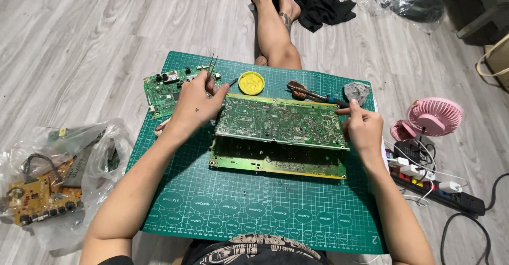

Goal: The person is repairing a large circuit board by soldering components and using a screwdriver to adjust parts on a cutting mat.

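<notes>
1. Circuit boards are sitting in the middle of the green cutting mat (254, 212) on the wooden floor (79, 42): a lower circuit board (275, 164) is lying flat, and an upper circuit board (281, 120) is being held tilted above it, solder side up.
2. Left hand (199, 100) is gripping the upper board's left edge, its fingers (220, 91) closed on that corner while also pinching a pair of tweezers (212, 65) that is pointing away from the person.
3. Right hand (363, 127) is holding the board's right edge, its fingers curled around the handle of a soldering iron (318, 96) whose tip is reaching leftward just beyond the board.
4. Just behind the board, a round yellow tin (251, 82) is resting on the mat, with a grey sponge-like lump (356, 91) near the iron.
5. A smaller green circuit board (165, 90) is lying at the mat's far left corner.
6. Off the mat, a plastic bag of yellow boards (40, 190) is lying at left; a pink fan (432, 117) and a power strip (440, 190) are sitting at right.
7. Farther off, the person's bare legs (275, 26) are stretching toward a black cloth (323, 5).
</notes>
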